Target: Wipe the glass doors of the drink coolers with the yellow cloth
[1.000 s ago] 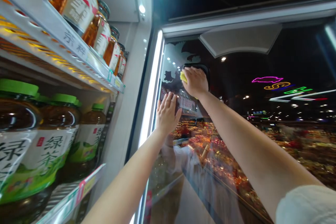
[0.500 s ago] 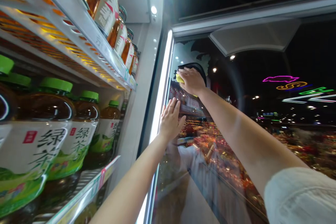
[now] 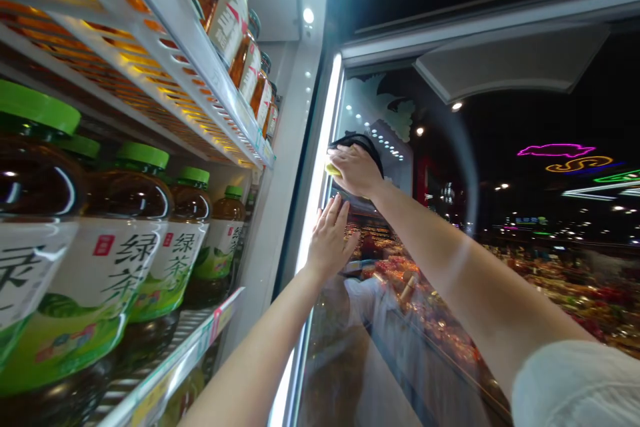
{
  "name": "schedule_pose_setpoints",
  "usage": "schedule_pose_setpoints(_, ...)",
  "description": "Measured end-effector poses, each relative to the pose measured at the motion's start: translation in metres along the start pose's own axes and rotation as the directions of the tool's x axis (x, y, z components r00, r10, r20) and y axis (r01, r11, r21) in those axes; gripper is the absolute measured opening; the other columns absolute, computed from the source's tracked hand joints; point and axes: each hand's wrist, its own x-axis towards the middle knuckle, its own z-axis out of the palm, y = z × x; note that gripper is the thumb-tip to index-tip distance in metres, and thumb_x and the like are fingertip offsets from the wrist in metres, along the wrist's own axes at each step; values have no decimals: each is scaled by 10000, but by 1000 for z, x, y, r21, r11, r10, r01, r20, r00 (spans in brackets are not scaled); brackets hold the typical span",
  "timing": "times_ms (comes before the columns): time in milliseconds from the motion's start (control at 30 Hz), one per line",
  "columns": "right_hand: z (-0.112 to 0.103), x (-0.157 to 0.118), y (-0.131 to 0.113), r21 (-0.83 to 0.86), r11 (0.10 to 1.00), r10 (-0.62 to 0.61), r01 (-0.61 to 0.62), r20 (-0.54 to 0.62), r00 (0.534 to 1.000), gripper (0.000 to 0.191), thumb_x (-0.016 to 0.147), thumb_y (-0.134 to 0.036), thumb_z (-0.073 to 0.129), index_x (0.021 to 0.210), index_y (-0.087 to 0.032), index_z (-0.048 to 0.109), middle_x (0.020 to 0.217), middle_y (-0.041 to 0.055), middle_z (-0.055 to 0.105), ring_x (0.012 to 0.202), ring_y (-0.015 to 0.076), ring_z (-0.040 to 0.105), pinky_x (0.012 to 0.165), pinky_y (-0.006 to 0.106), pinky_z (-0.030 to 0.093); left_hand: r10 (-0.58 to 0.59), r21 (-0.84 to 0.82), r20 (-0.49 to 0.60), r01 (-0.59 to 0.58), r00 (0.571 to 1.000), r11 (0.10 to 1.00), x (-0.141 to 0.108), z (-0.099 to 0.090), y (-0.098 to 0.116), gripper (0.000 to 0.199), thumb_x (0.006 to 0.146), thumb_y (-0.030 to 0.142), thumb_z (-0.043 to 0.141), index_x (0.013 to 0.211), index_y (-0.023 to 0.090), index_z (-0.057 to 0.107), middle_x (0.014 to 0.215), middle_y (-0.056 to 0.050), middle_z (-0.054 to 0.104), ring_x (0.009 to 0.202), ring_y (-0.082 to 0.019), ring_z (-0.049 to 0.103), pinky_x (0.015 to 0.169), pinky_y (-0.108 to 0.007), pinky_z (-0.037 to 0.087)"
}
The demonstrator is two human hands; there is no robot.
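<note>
My right hand (image 3: 356,170) presses a small yellow cloth or sponge (image 3: 332,169) against the inner side of a glass door (image 3: 445,167), close to the lit strip (image 3: 327,120) on its left edge. Most of the yellow piece is hidden under the fingers. Just below, my left hand (image 3: 329,237) lies against the door beside the strip, fingers stretched out and holding nothing. A dark curved shape (image 3: 373,147) shows behind my right hand; I cannot tell whether it is a reflection.
On the left, refrigerator shelves (image 3: 210,73) hold green-capped tea bottles (image 3: 145,213) and amber bottles (image 3: 227,13) above. A shelf edge with labels (image 3: 200,333) juts near my left forearm. Beyond the glass are neon signs (image 3: 557,150) and red goods (image 3: 415,287).
My right hand has slid left and down across the glass with the yellow piece, closer to the lit strip. My left hand stays nearly in place. The view has turned slightly left.
</note>
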Motion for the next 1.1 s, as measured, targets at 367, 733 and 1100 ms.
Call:
schedule_pose_setpoints(367,0,14,4,-23,993,114,-115,-44,993,409,937,-234,528,1334,-195,619,1480,74,591,1422,301,447,1180,522,295,-21,-3,1,21,1000,1000,15,3,-5,705,985,420,458,1584,119,242,1662,-201,283,1566,-315,205,1266,-537,249)
schedule_pose_setpoints(733,-22,-1,34,-31,988,145,-148,-82,986,445,924,-240,512,1351,-182,623,1478,81,594,1382,315,494,1144,515,331,-19,35,-63,21,998,999,39,7,-6,644,1002,359,406,1556,59,274,1639,-249,303,1561,-326,217,1266,-545,241)
schedule_pose_setpoints(1100,-57,-60,71,-69,996,61,-61,3,998,482,898,-273,561,1377,-245,610,1481,33,595,1397,287,499,1161,495,347,-126,62,-136,135,983,989,59,12,14,583,1006,262,331,1559,76,325,1660,-196,293,1560,-306,222,1275,-534,228)
